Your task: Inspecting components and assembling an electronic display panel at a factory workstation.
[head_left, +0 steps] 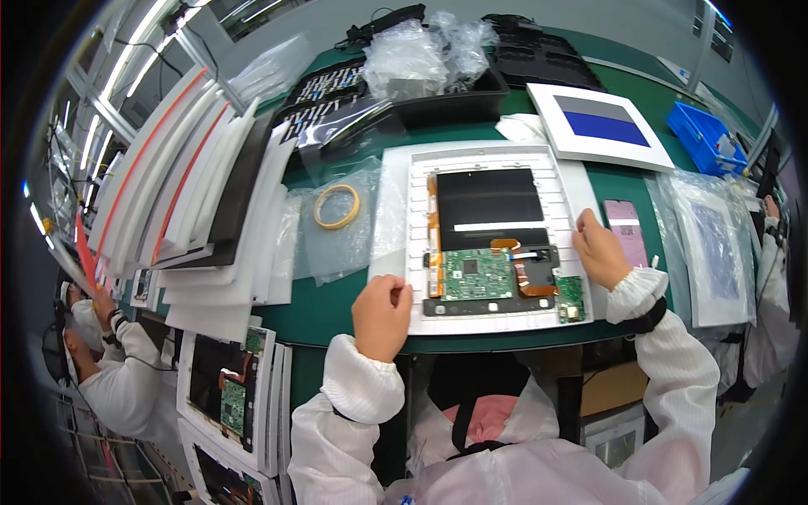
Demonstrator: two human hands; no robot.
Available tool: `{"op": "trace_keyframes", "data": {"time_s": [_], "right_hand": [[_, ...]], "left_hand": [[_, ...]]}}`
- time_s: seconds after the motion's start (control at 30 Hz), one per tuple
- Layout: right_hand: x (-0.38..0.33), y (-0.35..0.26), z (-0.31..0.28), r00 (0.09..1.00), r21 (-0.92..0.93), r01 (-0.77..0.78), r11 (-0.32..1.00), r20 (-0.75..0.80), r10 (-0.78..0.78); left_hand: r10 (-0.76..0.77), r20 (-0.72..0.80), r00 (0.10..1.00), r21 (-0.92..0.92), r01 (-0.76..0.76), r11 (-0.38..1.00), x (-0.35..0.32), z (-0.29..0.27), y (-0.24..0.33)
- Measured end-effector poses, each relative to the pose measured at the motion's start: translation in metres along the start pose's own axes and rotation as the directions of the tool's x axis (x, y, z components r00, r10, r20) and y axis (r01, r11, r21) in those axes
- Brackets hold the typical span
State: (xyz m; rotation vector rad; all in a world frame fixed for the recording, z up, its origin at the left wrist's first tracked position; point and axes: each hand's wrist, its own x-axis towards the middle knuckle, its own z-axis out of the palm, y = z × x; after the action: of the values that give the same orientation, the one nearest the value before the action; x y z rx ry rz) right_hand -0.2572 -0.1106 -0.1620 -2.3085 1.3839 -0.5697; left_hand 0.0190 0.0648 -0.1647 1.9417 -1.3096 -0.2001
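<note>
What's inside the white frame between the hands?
A black panel, large green board, small green board and orange flex cables; whatever lies beneath them is covered.

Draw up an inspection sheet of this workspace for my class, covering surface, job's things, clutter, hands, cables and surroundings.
Surface: flat green table, with a thin white sheet on it.
Job's things: white rectangular frame holding a glossy black panel and a green rectangular circuit board.
Clutter: yellow ring-shaped tape roll on clear plastic bag; black rectangular tray heaped with clear crumpled plastic.
Hands: left hand, fingers curled, at the frame's near left corner; right hand by its right edge; grip unclear for both.
Cables: orange flat ribbon cables inside the frame.
Surroundings: row of flat white panels at left; co-worker's white sleeve at far left.
</note>
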Motion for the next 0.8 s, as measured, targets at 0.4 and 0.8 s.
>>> {"op": "trace_keyframes", "data": {"time_s": [0.4, 0.8], "right_hand": [[-0.012, -0.005, -0.02, 0.99, 0.138, -0.128, 0.982, 0.075, 0.118], [-0.096, -0.024, -0.015, 0.985, 0.236, 0.053, 0.97, -0.171, -0.012]], "left_hand": [[0.023, 0.091, 0.996, 0.011, -0.024, 1.0, -0.007, -0.003, -0.001], [-0.123, 0.163, 0.979, -0.064, 0.135, 0.989, 0.0, -0.005, -0.006]]}}
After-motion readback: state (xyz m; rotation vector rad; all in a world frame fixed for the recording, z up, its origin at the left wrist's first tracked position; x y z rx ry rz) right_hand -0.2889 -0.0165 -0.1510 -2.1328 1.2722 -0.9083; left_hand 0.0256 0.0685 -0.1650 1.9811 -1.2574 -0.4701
